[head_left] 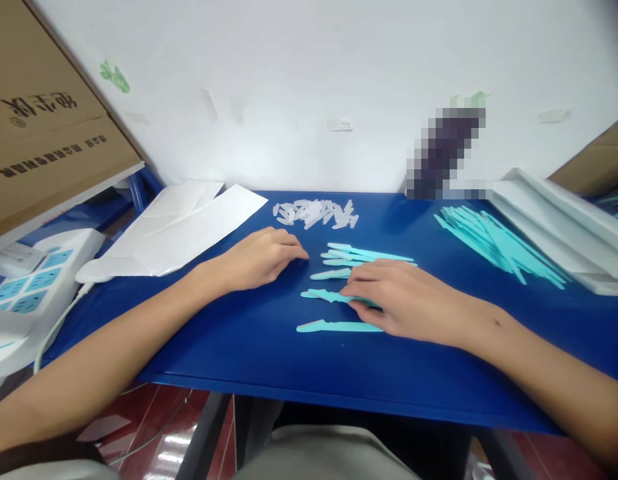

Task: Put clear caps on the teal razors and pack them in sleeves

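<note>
Several turquoise eyebrow razors [333, 327] lie in a loose column on the blue table, their blade ends to the left. My right hand [389, 293] is over the middle ones, thumb and index finger closed on the handle of an eyebrow razor [323, 295]. Its palm covers parts of others. To the left, my left hand [261, 259] rests low at the table with its fingers curled together; whatever may be under the fingertips is hidden. Beyond it, near the wall, is a pile of small whitish translucent blade caps [316, 212].
A heap of turquoise razors [496, 240] lies at the right beside a white tray [563, 227]. White sheets [189, 227] and a power strip [33, 287] are on the left. A cardboard box [53, 120] leans at the upper left. The table's front edge [339, 403] is near me.
</note>
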{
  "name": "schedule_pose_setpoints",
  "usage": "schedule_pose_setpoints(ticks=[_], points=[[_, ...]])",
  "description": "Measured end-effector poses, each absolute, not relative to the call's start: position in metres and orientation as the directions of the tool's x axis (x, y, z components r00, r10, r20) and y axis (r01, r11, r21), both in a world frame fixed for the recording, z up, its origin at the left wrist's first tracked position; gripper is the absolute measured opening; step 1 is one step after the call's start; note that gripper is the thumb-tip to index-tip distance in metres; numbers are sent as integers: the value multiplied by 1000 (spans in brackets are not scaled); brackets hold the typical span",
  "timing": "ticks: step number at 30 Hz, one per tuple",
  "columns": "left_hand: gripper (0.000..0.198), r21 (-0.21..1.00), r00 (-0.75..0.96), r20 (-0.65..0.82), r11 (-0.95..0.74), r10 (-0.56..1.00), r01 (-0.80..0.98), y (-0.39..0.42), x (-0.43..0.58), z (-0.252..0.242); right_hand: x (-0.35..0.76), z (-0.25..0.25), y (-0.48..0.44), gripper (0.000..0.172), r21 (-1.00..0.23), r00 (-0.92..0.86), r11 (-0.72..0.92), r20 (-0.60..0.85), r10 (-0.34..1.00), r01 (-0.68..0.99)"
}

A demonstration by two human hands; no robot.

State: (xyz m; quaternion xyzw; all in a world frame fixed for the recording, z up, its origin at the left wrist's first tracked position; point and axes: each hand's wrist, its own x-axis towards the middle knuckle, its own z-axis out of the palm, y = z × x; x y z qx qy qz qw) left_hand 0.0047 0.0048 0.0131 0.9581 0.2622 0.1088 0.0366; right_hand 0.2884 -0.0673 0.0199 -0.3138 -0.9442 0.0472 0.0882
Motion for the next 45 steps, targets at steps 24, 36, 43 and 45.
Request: schedule_pose_setpoints(ticks=[24, 36, 43, 45], points=[[16, 354, 688, 450, -821, 569, 447, -7, 18, 1, 309, 24, -51, 17, -154, -634, 728, 394, 666, 668], [16, 397, 654, 502, -822, 566, 408, -9, 22, 2, 311, 25, -48, 22, -15, -661, 741, 438, 609, 672], [18, 389, 669, 563, -870, 485, 304, -16, 31, -4, 300, 20, -53, 23, 5, -706, 797, 468, 532, 604], [18, 393, 662, 578, -874, 477, 287, -21, 34, -4, 295, 18, -55, 23, -6, -708, 816, 494, 505, 578]])
